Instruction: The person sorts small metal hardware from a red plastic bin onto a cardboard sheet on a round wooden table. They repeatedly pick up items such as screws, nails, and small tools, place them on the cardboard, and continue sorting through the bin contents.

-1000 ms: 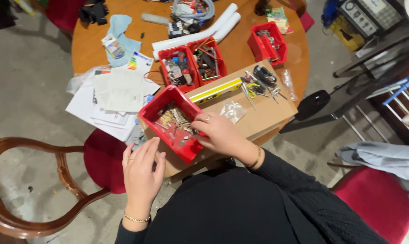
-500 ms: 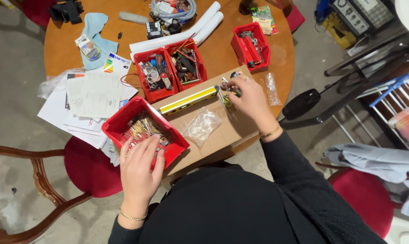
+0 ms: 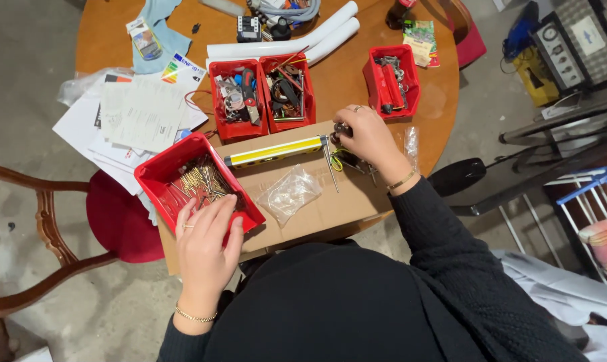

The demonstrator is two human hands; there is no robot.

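The right hand (image 3: 369, 137) covers most of the small dark item it grips; its kind cannot be determined. Contents of the red bins (image 3: 263, 90) are too small to identify.

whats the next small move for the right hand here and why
Probably lift the right hand clear of the small tools on the cardboard: its fingers are closed round a small dark piece, while the left hand rests on the near red bin of brass parts.
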